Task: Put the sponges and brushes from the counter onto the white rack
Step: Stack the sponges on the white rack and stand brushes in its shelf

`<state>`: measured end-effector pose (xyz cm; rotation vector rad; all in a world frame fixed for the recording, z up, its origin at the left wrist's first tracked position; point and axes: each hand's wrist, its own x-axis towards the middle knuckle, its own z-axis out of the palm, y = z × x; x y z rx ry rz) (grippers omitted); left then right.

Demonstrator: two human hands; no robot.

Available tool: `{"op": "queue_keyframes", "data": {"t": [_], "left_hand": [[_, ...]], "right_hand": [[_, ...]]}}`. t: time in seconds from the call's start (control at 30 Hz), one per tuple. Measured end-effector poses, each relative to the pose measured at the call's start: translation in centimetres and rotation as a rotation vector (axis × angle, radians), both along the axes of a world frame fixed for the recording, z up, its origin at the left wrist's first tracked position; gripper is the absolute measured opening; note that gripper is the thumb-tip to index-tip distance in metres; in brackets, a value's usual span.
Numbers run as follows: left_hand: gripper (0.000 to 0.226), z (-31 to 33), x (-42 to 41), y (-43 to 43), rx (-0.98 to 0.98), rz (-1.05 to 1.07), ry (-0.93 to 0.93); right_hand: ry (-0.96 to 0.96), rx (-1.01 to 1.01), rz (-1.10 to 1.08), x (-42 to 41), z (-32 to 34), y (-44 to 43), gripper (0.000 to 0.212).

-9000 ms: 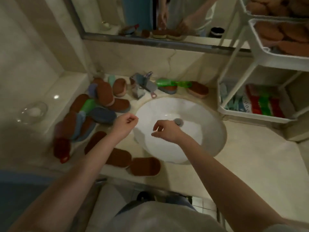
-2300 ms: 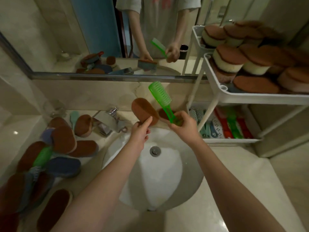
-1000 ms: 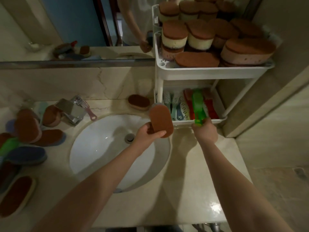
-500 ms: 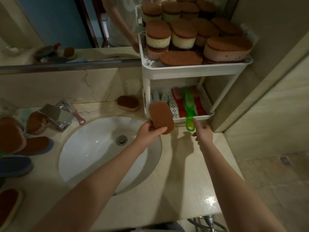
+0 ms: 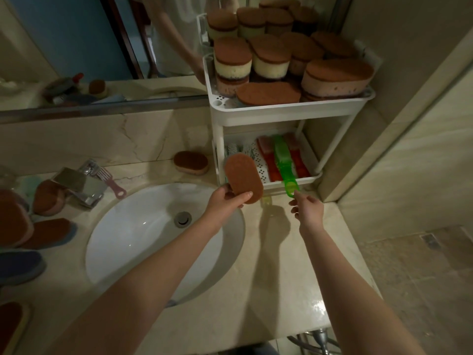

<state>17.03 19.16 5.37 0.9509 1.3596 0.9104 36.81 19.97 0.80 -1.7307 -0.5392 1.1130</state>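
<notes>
Marble bench (image 5: 281, 283) with round sink (image 5: 143, 242), white rack (image 5: 289, 112) behind the sink's right edge against the wall. Left hand (image 5: 226, 202) grips a brown sponge (image 5: 243, 178), held up in front of rack's lower tray. Right hand (image 5: 307, 208) loosely open, fingers just off the green brush (image 5: 282, 163), which lies in the lower tray, handle overhanging the front rim. More sponges stacked on rack's upper tray, one sponge (image 5: 191, 162) behind sink beside rack, others left of sink.

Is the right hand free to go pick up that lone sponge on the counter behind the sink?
Probably yes. The right hand is open and empty beside the green brush, but the left hand holding a sponge sits between it and the lone sponge.
</notes>
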Motion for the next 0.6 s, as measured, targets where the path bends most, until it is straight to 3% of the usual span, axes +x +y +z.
{"op": "queue_keyframes", "data": {"t": [0.37, 0.6], "left_hand": [[0.035, 0.4, 0.3, 1.1, 0.015, 0.037, 0.012], [0.027, 0.0, 0.8, 1.2, 0.009, 0.048, 0.002]], "right_hand": [[-0.078, -0.074, -0.032, 4.0, 2.5, 6.9, 0.018], [-0.312, -0.194, -0.009, 4.2, 2.1, 7.6, 0.038]]}}
